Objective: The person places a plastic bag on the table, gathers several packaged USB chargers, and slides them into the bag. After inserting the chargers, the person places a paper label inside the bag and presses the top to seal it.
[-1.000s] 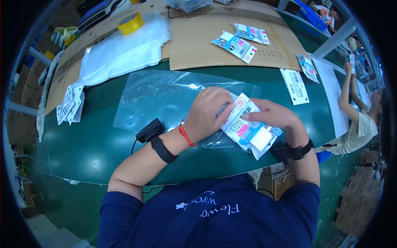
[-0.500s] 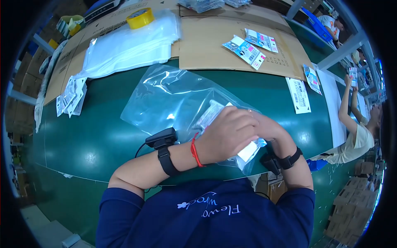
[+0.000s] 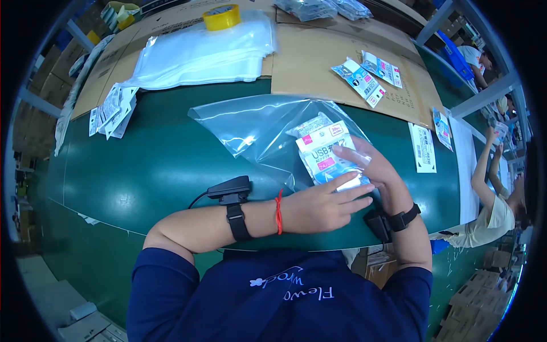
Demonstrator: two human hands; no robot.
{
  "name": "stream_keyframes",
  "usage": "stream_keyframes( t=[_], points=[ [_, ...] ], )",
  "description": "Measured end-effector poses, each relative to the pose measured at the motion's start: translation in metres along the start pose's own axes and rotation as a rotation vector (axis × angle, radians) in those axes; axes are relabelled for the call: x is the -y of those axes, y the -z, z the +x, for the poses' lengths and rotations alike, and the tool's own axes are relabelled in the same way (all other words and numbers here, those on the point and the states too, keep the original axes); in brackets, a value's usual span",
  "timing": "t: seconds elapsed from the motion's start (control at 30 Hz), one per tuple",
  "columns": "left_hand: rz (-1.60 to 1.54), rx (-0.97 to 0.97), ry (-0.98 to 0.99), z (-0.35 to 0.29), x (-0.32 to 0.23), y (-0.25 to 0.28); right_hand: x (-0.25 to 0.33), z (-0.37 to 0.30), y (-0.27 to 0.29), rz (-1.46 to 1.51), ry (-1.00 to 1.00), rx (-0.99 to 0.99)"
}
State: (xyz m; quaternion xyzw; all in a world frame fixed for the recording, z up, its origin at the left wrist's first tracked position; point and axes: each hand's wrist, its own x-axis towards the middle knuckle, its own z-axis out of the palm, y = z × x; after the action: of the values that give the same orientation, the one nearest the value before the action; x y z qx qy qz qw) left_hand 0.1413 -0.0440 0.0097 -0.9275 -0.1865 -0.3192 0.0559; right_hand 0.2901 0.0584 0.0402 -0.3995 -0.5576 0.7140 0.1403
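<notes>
A white, pink and blue retail packet [image 3: 325,149] lies at the mouth of a large clear plastic bag [image 3: 256,128]. Part of another packet [image 3: 312,124] shows behind it, inside the film. My right hand [image 3: 373,165] grips the front packet by its right side, thumb across its face; its other fingers are partly hidden behind. Just below, my left hand [image 3: 325,210] has its fingers stretched out and apart at the packet's lower edge. Whether its fingertips touch the packet, I cannot tell.
A stack of clear bags [image 3: 199,60] bears a yellow tape roll [image 3: 221,17] on cardboard [image 3: 310,48]. Two similar packets [image 3: 359,81] lie on the cardboard's right. White labels [image 3: 114,111] are at left, another label [image 3: 421,147] at right. A co-worker [image 3: 493,208] sits beyond the right edge.
My left hand has drawn back from the packet and its fingers have spread. The packet's printed front now shows, tilted up in my right hand. The bag's left end has folded over.
</notes>
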Motion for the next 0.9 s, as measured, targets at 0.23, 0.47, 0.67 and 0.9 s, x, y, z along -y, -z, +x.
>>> stream_keyframes(
  t=[0.23,0.47,0.67,0.9],
  points=[
    [-0.098,-0.11,-0.003,0.019,-0.026,-0.008,-0.02,0.024,-0.045,0.354,0.181,-0.029],
    [-0.126,-0.187,0.039,0.017,-0.03,0.002,0.0,0.009,-0.037,0.222,-0.062,0.011],
    [-0.208,-0.172,0.018,0.018,-0.037,-0.003,-0.01,0.009,-0.047,0.175,-0.11,0.092],
    [-0.237,-0.24,-0.095,0.026,-0.058,-0.009,-0.017,0.042,-0.092,0.328,0.035,-0.002]
  ],
)
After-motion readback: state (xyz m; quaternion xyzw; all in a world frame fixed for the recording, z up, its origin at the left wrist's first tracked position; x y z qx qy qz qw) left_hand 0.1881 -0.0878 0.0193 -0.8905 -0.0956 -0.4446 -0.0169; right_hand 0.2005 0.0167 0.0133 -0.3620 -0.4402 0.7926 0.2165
